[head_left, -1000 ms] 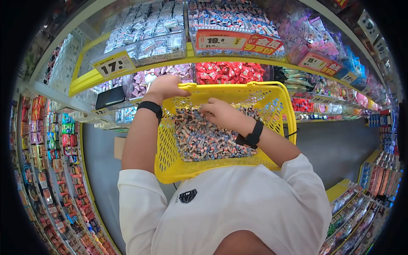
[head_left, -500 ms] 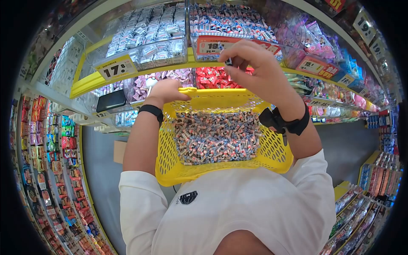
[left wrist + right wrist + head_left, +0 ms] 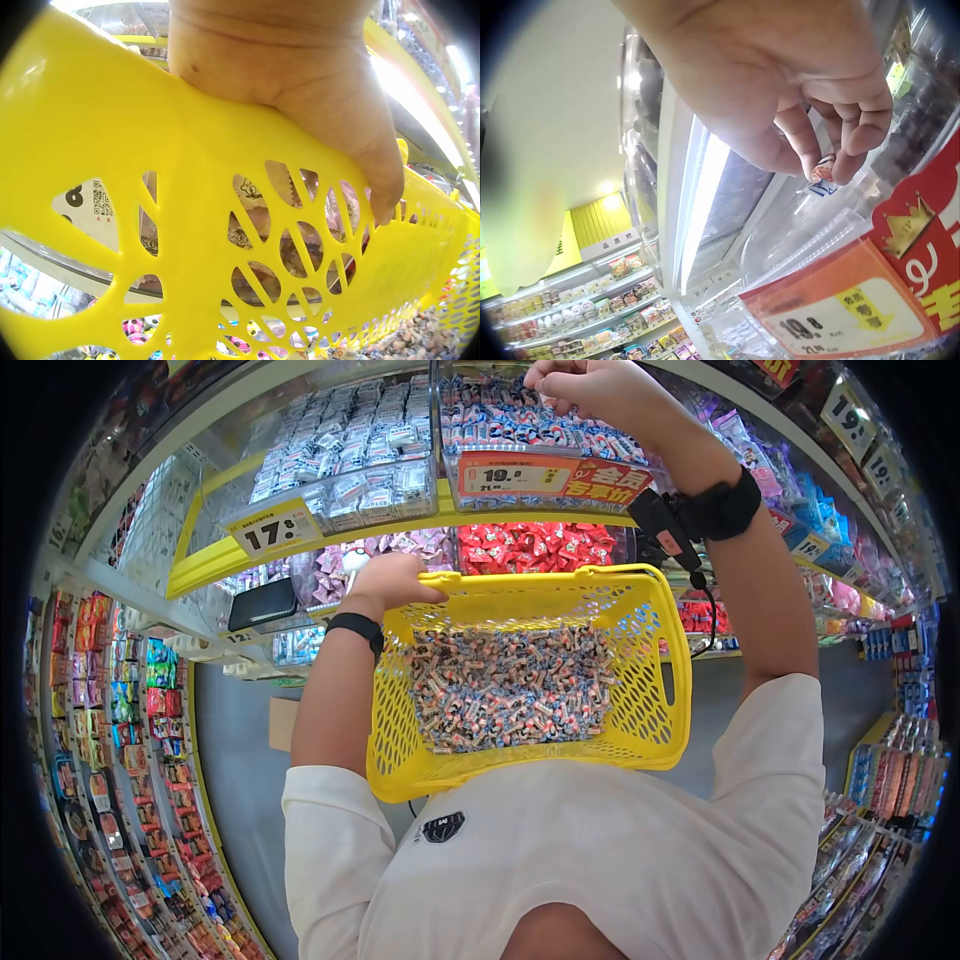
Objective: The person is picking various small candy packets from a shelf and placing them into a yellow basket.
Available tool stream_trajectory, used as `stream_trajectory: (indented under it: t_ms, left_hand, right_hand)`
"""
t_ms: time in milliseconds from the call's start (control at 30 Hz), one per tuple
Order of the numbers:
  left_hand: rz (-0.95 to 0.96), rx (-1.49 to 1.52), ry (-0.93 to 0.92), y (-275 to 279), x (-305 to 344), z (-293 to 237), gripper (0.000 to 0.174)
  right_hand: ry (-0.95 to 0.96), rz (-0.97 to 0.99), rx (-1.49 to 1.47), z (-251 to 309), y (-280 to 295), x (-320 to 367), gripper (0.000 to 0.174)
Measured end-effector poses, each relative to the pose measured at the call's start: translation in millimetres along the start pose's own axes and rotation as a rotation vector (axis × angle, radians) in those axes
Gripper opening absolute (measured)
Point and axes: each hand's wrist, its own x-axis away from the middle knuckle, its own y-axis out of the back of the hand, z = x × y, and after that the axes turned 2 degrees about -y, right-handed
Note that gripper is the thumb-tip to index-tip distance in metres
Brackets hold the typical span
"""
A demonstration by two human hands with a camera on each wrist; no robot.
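My left hand (image 3: 388,582) grips the back rim of a yellow perforated shopping basket (image 3: 525,584), its thumb over the inner side in the left wrist view. Inside the basket lies a broad layer of small twist-wrapped candies (image 3: 510,690). Up at the shelf, my right hand (image 3: 605,395) is over a clear bin of blue-and-white wrapped candies (image 3: 490,432). Between its thumb and fingertips it pinches one small wrapped candy (image 3: 823,172), white, orange and blue, in the right wrist view.
A red-and-white price sign (image 3: 520,475) fronts the bin. To its left is a bin of white packets (image 3: 340,445) above a yellow price tag (image 3: 273,532). Red candies (image 3: 535,547) fill a lower bin, and a black phone (image 3: 262,601) lies at the shelf's left.
My right hand has risen from inside the basket, past the price sign, to the upper candy bin. My left hand keeps its grip on the rim.
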Motion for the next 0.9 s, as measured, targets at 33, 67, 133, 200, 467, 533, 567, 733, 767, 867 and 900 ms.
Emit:
stream_trajectory:
  t_ms: [33,67,133,200,467,533,567,733,767,867,900]
  left_hand:
    - [0.006,-0.002,0.001,1,0,-1,0.059]
    - [0.007,-0.002,0.002,2,1,-1,0.059]
    - [0.010,-0.001,0.004,3,2,-2,0.059]
    - [0.008,0.005,0.004,4,2,-3,0.059]
    - [-0.006,0.008,-0.002,-1,-1,2,0.058]
    - [-0.007,0.014,0.001,-2,-1,2,0.058]
    - [-0.007,0.013,-0.002,-2,0,2,0.058]
    - [0.009,0.015,-0.003,0,-1,1,0.057]
    - [0.009,0.013,-0.005,0,-1,1,0.057]
    - [0.005,0.008,-0.012,-1,-1,2,0.057]
    - [-0.001,0.009,-0.013,-2,-1,2,0.057]
  right_hand:
    - [-0.035,0.002,-0.037,-4,1,-7,0.019]
    - [0.013,0.067,-0.019,-14,5,-21,0.017]
    - [-0.013,0.066,0.000,-22,10,-34,0.018]
    - [-0.008,0.072,0.010,-21,12,-37,0.019]
    - [0.092,0.072,0.099,-24,16,-54,0.022]
    - [0.144,0.059,0.146,-29,13,-61,0.023]
    - [0.242,0.038,0.189,-36,13,-65,0.023]
    - [-0.212,0.350,0.288,-78,-13,-140,0.023]
    - [-0.279,0.397,0.239,-80,-16,-144,0.024]
    - [-0.582,0.519,0.398,-75,-16,-150,0.024]
    - [-0.563,0.524,0.382,-75,-21,-149,0.022]
